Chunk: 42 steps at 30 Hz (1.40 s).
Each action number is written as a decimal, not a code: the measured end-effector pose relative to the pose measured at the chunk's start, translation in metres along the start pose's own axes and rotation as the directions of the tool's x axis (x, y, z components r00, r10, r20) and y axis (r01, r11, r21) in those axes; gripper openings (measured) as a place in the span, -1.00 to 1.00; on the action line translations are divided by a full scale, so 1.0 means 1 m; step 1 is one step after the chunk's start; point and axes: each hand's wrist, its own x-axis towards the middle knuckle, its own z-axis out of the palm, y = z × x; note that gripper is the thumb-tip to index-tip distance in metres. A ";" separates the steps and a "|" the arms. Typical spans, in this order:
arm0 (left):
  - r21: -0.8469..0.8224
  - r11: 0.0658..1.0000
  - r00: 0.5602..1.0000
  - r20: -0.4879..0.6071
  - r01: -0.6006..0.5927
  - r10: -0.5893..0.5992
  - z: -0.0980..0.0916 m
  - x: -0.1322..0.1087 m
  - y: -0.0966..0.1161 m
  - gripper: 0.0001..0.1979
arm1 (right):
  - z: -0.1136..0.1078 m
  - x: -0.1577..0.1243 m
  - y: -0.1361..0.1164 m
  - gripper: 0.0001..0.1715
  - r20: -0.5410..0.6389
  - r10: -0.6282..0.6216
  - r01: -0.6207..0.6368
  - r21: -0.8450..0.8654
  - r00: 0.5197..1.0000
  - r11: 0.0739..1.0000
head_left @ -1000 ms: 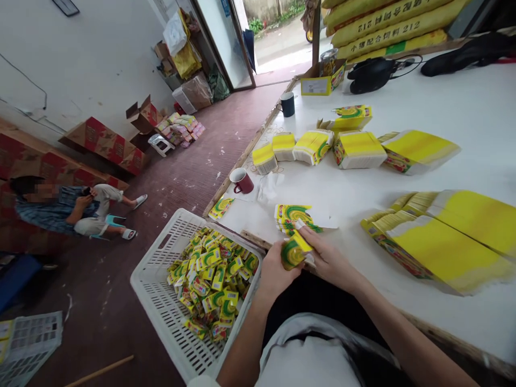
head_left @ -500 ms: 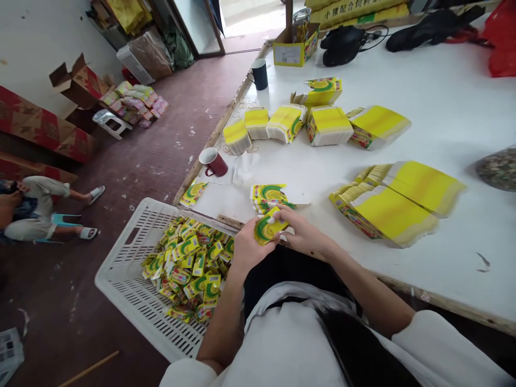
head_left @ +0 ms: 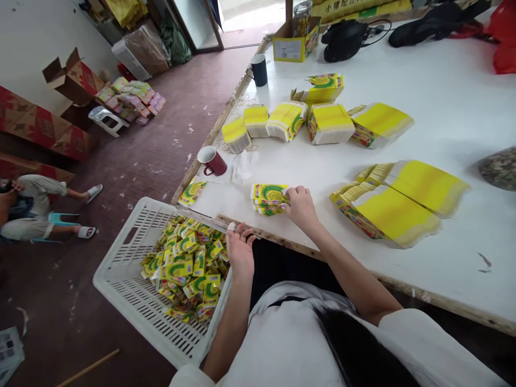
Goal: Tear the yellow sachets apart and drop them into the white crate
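Note:
My right hand pinches the right end of a flat yellow-green printed carton on a small pile near the table's front edge. How many cartons are between the fingers is hidden. My left hand is palm up with its fingers apart, holding nothing. It is over the inner edge of a white plastic basket, by the table edge. Inside the basket lies a heap of small yellow-green packs.
On the table are stacks of flat yellow cartons, a row of bundled cartons, a red mug, a dark mug and crumpled tissue. Another person sits on the left. Boxes line the wall.
The carton that both hands held has left them; a pack now lies higher on the basket heap. My left hand moved left and opened, while my right went forward to the pile.

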 end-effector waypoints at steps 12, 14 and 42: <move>-0.132 0.986 0.977 0.173 -0.101 0.123 0.029 -0.015 0.007 -0.46 | -0.001 -0.056 -0.042 -0.64 0.369 -0.195 0.042 0.385 0.909 0.922; -0.165 0.979 0.976 0.161 -0.120 0.146 0.035 -0.014 0.016 -0.51 | 0.007 -0.071 -0.050 -0.59 0.456 -0.257 -0.043 0.550 0.852 0.834; 0.683 0.489 0.768 0.639 -0.543 -0.040 0.016 -0.009 0.067 -0.12 | -0.034 -0.056 -0.046 -0.73 0.105 -0.719 0.709 0.123 0.687 0.695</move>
